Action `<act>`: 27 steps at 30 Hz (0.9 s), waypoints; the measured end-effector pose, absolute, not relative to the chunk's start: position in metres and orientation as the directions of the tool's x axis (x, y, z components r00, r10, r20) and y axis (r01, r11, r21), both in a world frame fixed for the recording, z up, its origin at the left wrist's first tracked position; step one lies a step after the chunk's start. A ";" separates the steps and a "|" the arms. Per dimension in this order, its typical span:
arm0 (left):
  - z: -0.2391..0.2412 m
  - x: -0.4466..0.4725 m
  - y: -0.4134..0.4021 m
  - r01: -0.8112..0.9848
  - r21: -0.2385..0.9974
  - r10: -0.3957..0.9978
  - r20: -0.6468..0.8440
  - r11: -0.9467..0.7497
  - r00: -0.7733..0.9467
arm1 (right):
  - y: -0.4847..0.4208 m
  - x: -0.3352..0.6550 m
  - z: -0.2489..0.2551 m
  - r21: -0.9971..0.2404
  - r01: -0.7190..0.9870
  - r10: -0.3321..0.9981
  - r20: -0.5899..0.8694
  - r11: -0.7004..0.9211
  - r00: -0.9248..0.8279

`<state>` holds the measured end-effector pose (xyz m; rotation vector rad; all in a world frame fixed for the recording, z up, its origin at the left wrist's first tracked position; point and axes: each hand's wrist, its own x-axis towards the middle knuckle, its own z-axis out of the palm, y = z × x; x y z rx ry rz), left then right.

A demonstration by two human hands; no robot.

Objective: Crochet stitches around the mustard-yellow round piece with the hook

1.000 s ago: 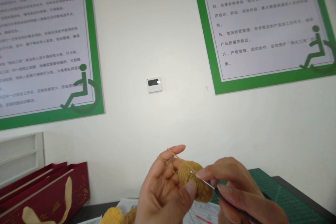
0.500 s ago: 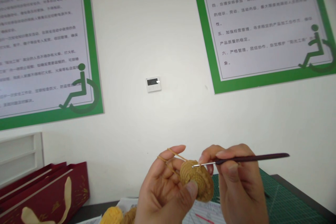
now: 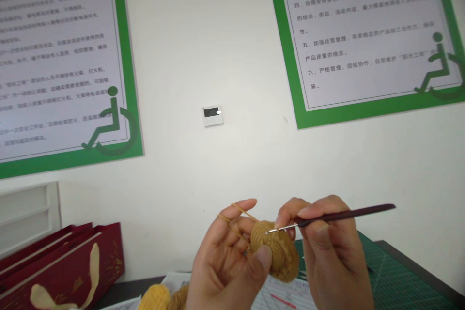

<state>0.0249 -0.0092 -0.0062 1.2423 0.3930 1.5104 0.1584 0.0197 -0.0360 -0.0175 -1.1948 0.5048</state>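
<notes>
My left hand pinches a small round mustard-yellow crochet piece between thumb and fingers. A strand of yellow yarn runs over its raised index finger. My right hand grips a crochet hook with a dark handle that points right. The hook's metal tip touches the top edge of the crochet piece. Both hands are held up in front of the white wall, above the table edge.
Yellow yarn balls lie on the table below my left hand, beside printed papers. A green cutting mat covers the table at right. Dark red gift bags stand at left. Two green-framed posters and a small thermostat hang on the wall.
My right hand swung the hook from pointing down-right to lying nearly level, handle out to the right. The tip stays at the crochet piece, which turned slightly.
</notes>
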 end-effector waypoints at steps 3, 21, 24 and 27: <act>-0.007 0.024 -0.009 -0.500 0.781 0.864 0.489 -0.374 0.116 | 0.020 0.161 -0.033 -0.245 -0.347 0.343 0.903 0.905 0.259; -0.007 0.031 -0.012 -0.540 0.722 0.854 0.520 -0.433 0.010 | 0.009 0.169 -0.030 -0.098 -0.042 0.105 0.972 0.994 0.210; -0.006 0.034 -0.014 -0.548 0.707 0.852 0.523 -0.448 -0.022 | 0.009 0.170 -0.032 -0.065 -0.007 0.065 0.978 0.998 0.197; -0.006 0.036 -0.015 -0.550 0.690 0.844 0.534 -0.470 -0.050 | 0.013 0.167 -0.037 -0.008 0.037 0.000 0.977 0.999 0.215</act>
